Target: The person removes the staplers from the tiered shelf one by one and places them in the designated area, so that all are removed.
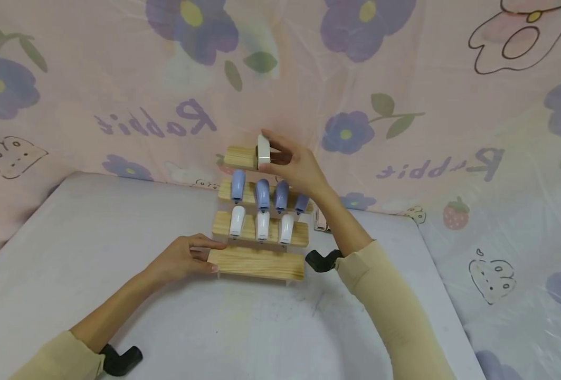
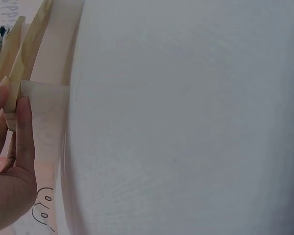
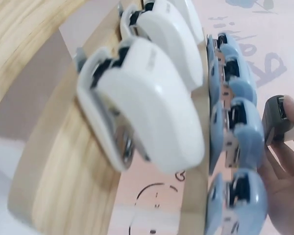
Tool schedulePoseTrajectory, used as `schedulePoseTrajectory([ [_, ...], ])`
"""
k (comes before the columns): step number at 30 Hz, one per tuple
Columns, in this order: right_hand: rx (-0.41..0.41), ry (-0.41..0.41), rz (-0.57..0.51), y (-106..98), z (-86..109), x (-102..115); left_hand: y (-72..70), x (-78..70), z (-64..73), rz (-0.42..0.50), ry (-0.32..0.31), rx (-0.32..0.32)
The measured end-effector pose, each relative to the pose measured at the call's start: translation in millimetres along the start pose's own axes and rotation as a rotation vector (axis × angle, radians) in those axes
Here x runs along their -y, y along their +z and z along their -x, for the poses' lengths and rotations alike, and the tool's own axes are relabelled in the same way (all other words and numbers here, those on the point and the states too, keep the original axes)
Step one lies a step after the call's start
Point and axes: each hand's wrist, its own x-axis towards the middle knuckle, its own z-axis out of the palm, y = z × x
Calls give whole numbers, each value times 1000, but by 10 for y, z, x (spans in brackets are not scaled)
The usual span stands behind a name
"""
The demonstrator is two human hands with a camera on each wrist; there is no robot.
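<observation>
A wooden tiered rack [image 1: 261,264] stands on the table, with several blue staplers [image 1: 263,193] on its upper-middle shelf and three white staplers [image 1: 263,226] on the shelf below. My left hand [image 1: 178,258] pinches the left end of the bare bottom shelf; in the left wrist view, thumb and fingers lie on either side of the board [image 2: 27,54]. At the top shelf [image 1: 239,157], my right hand [image 1: 301,166] grips a small stapler, its pale side [image 1: 263,150] facing left. The right wrist view shows this held stapler [image 3: 278,120] in shadow, beyond the blue row.
Behind the rack's right side sits a small pale pink object [image 1: 321,220], partly hidden by my right forearm. A patterned curtain [image 1: 280,79] hangs close behind the rack. Black curved pieces [image 1: 323,260] are worn at both wrists. The white tabletop [image 1: 190,327] spreads in front.
</observation>
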Motion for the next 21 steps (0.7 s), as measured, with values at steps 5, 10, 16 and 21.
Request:
schedulePoseTrajectory([
  [5,-11,-11,-42,-88,58,-53,-4,-9,7,0,0,-2],
  [10,-24,-11,-43,-172,127,-90,-5,-19,16,5,-1,-3],
  [16,-27,-4,-12,-258,195,-120,-5,-26,21,17,-10,-2],
  [21,-23,-21,-23,-333,260,-148,1,-23,19,18,-5,1],
])
